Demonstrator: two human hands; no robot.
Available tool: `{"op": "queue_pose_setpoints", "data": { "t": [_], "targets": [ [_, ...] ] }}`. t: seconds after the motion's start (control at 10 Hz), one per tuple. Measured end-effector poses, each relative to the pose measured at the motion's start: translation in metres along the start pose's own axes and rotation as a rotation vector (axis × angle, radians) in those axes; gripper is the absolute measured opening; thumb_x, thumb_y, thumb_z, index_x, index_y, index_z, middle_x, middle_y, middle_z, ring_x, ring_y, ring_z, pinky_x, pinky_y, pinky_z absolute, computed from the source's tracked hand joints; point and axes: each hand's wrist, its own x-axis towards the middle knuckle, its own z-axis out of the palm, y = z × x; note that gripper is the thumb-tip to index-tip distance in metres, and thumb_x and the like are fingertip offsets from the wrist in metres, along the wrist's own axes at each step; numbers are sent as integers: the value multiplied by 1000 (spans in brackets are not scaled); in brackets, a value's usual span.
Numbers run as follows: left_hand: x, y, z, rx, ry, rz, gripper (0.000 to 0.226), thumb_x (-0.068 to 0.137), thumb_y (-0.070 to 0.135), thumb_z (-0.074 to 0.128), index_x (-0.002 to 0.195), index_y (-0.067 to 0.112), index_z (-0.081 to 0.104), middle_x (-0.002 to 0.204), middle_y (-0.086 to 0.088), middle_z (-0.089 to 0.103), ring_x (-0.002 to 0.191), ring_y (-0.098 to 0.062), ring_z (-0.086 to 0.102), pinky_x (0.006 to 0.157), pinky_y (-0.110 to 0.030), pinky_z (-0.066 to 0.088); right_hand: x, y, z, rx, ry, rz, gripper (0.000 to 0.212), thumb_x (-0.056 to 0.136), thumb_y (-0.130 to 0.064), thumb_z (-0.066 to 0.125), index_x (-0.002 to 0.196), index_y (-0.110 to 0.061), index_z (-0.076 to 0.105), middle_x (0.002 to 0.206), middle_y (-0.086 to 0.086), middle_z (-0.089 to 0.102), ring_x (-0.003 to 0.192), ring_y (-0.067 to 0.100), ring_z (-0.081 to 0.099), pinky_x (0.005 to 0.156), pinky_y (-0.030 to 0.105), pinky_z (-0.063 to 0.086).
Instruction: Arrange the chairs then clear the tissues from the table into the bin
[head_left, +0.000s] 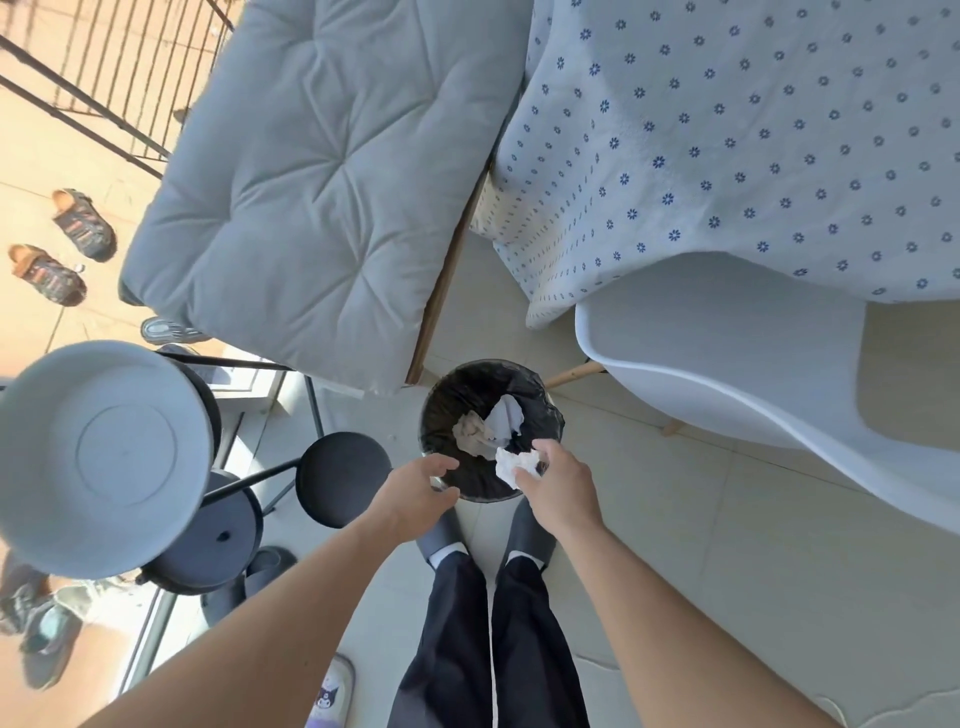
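Note:
A round bin (447, 395) lined with a black bag stands on the floor just in front of my feet, with crumpled tissues (488, 423) lying inside. My right hand (556, 480) holds a crumpled white tissue (511, 464) over the bin's near rim. My left hand (415, 491) hovers at the bin's near left edge, fingers curled apart and holding nothing. A white moulded chair (753, 374) is tucked at the table with the blue-flowered cloth (753, 130). A chair with a grey tufted cushion (322, 176) stands at the table's left.
A black multi-tier stand (340, 478) with a white bowl-shaped tray (104, 457) is at the left. Shoes (83, 223) and sandals lie on the sunlit floor by a black railing (104, 88). A slipper (332, 691) lies beside my left leg.

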Motion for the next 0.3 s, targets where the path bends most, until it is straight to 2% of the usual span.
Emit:
{"op": "queue_pose_setpoints", "data": {
  "t": [0.2,0.3],
  "targets": [
    [-15,-2,-8,-17,25,-1,48,98,30,66,146,30,59,147,3,63,127,-19,63,97,-26,48,-14,-6,-9,-13,4,-23,67,92,-41,73,151,-20,49,147,8,58,134,28,56,110,39,46],
    [-25,0,-11,-26,52,8,48,98,31,66,146,28,59,144,4,63,126,-19,63,87,-24,47,-25,-7,-12,-17,17,-14,67,93,-42,71,152,-20,48,150,6,56,139,27,51,112,39,43]
  ]
}}
